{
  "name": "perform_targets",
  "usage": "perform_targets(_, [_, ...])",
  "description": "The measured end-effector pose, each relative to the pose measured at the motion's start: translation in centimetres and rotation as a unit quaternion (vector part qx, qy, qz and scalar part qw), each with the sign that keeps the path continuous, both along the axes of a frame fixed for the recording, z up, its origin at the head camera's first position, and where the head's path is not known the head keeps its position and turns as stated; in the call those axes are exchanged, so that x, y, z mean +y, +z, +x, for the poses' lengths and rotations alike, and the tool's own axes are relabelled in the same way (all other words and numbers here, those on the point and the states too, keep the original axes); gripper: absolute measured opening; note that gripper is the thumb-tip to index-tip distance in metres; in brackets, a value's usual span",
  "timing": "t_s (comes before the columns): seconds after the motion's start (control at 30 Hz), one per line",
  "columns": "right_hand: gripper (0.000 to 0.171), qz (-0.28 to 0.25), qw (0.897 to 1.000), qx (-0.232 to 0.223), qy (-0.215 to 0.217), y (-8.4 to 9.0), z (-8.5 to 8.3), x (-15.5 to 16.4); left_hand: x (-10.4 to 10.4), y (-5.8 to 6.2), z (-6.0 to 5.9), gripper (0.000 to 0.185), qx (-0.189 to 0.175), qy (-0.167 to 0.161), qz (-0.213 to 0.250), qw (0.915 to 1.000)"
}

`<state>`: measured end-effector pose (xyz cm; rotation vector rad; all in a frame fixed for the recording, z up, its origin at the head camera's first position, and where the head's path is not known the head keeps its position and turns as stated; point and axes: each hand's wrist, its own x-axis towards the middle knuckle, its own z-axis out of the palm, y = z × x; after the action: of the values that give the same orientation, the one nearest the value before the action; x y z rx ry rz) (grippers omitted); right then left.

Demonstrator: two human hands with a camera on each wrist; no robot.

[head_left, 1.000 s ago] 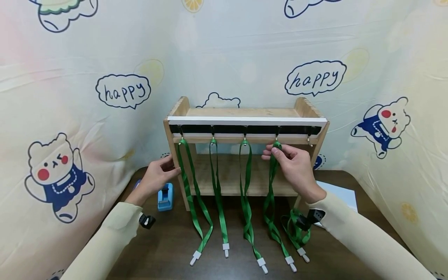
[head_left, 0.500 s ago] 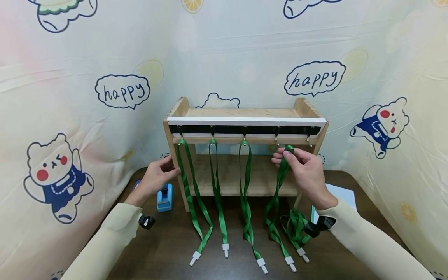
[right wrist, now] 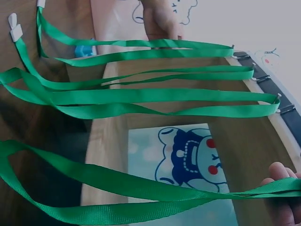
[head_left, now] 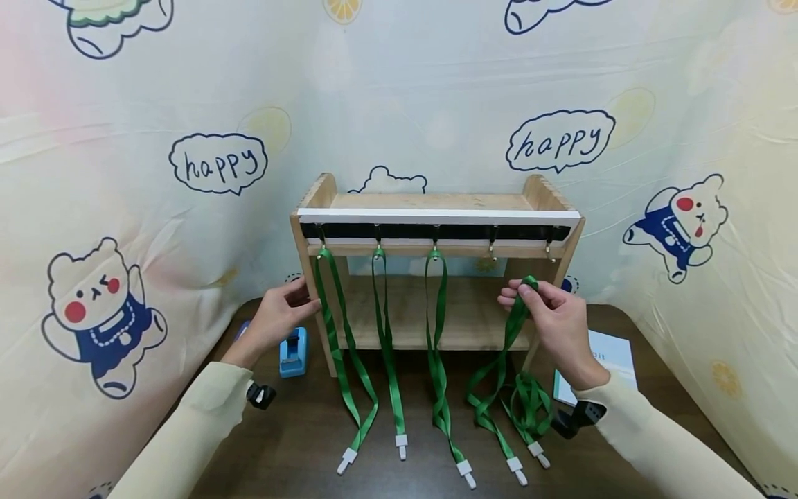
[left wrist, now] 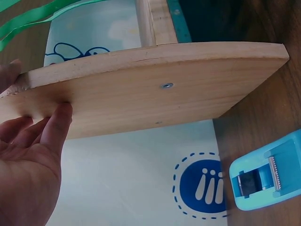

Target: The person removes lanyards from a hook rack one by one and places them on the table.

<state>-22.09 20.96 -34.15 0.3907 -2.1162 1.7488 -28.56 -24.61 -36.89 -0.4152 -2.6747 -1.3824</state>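
Note:
My right hand pinches the looped top of a green lanyard between thumb and fingers, below the right end of the hook strip. The lanyard's lower part and white clip trail down to the table. My left hand holds the left side panel of the wooden shelf, its fingers on the outer face and thumb at the front edge. Three other green lanyards, the left one, the second and the third, hang from hooks. The two hooks on the right are bare.
A bundled green lanyard lies on the dark wooden table near the shelf's right leg. A light-blue booklet lies behind the right wrist. To the left stands a blue tape dispenser. Patterned cloth surrounds the table.
The fourth lanyard has come off its hook. My right hand has moved it right and down, and its strap now sags more. The left hand stays on the panel.

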Motion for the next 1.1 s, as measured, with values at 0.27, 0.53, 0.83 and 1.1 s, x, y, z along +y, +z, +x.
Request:
perform_targets(0.27, [0.036, -0.006, 1.000, -0.006, 0.000, -2.6, 1.0, -0.6, -0.1, 0.1, 0.1, 0.062, 0.002, 0.000, 0.001, 1.0000])
perform_targets(0.53, [0.037, -0.008, 0.999, -0.036, 0.012, -5.2, 1.5, -0.7, 0.0, 0.2, 0.1, 0.062, 0.004, -0.005, 0.001, 1.0000])
perform_targets(0.83, [0.038, -0.006, 0.997, -0.077, 0.015, -7.9, 1.4, -0.5, 0.0, 0.2, 0.0, 0.064, 0.002, -0.003, 0.002, 1.0000])
perform_targets(1.1, [0.034, 0.019, 0.996, -0.090, 0.011, -10.3, 0.9, -0.7, -0.1, -0.1, 0.0, 0.063, 0.001, -0.003, 0.001, 1.0000])
